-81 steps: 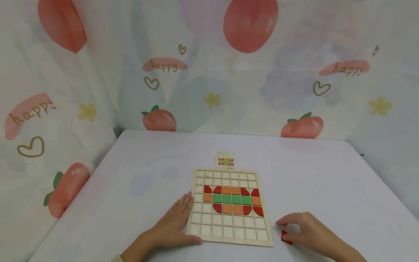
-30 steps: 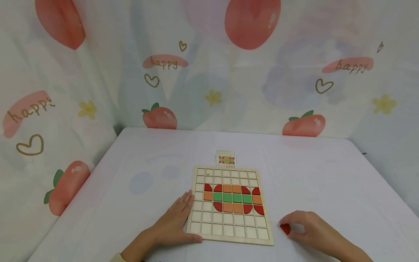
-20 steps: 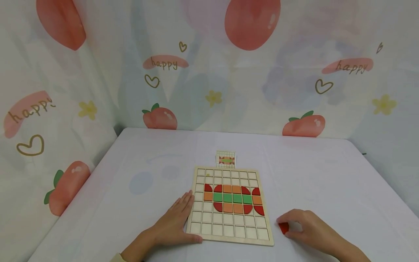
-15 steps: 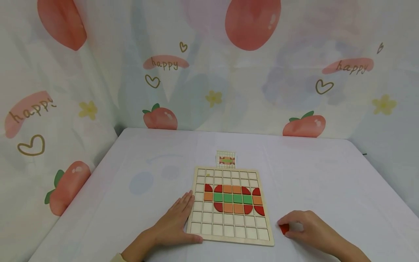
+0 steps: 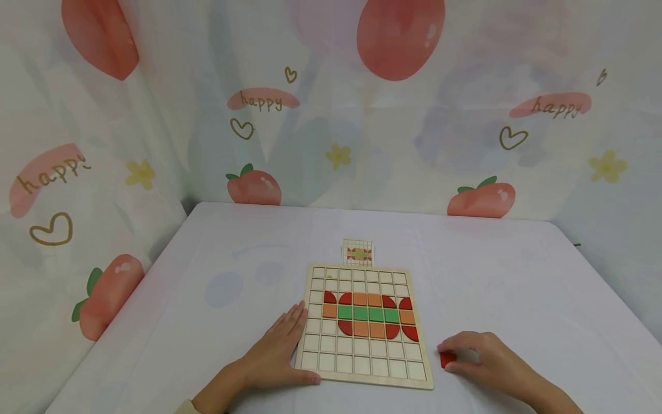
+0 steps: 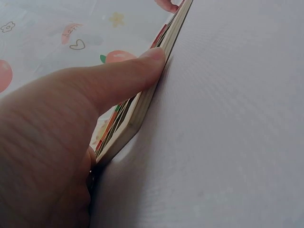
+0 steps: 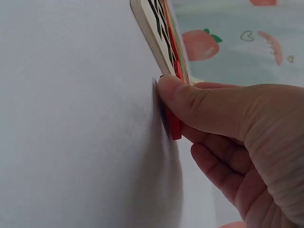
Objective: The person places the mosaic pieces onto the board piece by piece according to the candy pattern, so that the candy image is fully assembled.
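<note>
A wooden grid board (image 5: 362,365) lies flat at the middle front of the table in the head view. Several red rounded tiles (image 5: 345,328), orange tiles (image 5: 330,311) and green tiles (image 5: 360,313) fill its middle rows. My left hand (image 5: 271,356) rests along the board's left side, fingers straight, with the thumb on the near edge; the left wrist view shows this thumb against the board's edge (image 6: 137,116). Right of the board, my right hand (image 5: 483,359) pinches a red tile (image 5: 447,360) between thumb and fingers. In the right wrist view this tile (image 7: 174,127) appears edge-on, partly hidden by the thumb.
A small pattern card (image 5: 357,244) touches or nearly touches the board's far edge and shows a matching red, orange and green design. White cloth (image 5: 512,287) covers the table. A printed curtain (image 5: 310,144) rises behind and at the sides.
Earlier, the red tile lay under my right hand with the fingers spread around it. Now the fingers pinch it, and it has turned slightly. My left hand and the board stay put.
</note>
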Demonstrator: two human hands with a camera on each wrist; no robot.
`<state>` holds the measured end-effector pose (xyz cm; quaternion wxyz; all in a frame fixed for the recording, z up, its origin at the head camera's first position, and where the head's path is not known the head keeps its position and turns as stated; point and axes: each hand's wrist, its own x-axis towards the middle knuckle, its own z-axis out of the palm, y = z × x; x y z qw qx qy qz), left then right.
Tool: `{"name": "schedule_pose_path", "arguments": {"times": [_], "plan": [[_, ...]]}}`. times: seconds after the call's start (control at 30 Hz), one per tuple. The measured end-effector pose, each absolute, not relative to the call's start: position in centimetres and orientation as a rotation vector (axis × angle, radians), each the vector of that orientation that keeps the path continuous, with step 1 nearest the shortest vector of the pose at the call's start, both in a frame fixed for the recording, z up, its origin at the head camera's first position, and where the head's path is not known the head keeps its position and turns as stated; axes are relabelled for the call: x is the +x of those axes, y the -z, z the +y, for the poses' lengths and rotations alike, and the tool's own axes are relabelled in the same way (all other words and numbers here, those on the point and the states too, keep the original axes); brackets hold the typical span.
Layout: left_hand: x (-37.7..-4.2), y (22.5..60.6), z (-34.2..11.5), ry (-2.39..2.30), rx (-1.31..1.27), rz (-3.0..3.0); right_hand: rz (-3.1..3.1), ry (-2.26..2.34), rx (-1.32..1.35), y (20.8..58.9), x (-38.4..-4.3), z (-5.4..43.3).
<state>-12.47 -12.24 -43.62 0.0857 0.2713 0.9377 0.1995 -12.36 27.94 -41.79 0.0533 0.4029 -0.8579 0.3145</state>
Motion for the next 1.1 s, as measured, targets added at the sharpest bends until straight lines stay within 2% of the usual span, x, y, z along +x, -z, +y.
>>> {"name": "schedule_pose_path", "arguments": {"times": [0.4,1.1], "plan": [[-12.5,43.6,-12.4,-0.582,0.807,2.802,-2.595,-0.975,1.277,40.4,-13.7,24.2],[-12.6,44.1,-12.3,-0.604,0.800,2.786,-2.634,-1.037,1.407,40.3,-16.8,17.2]]}}
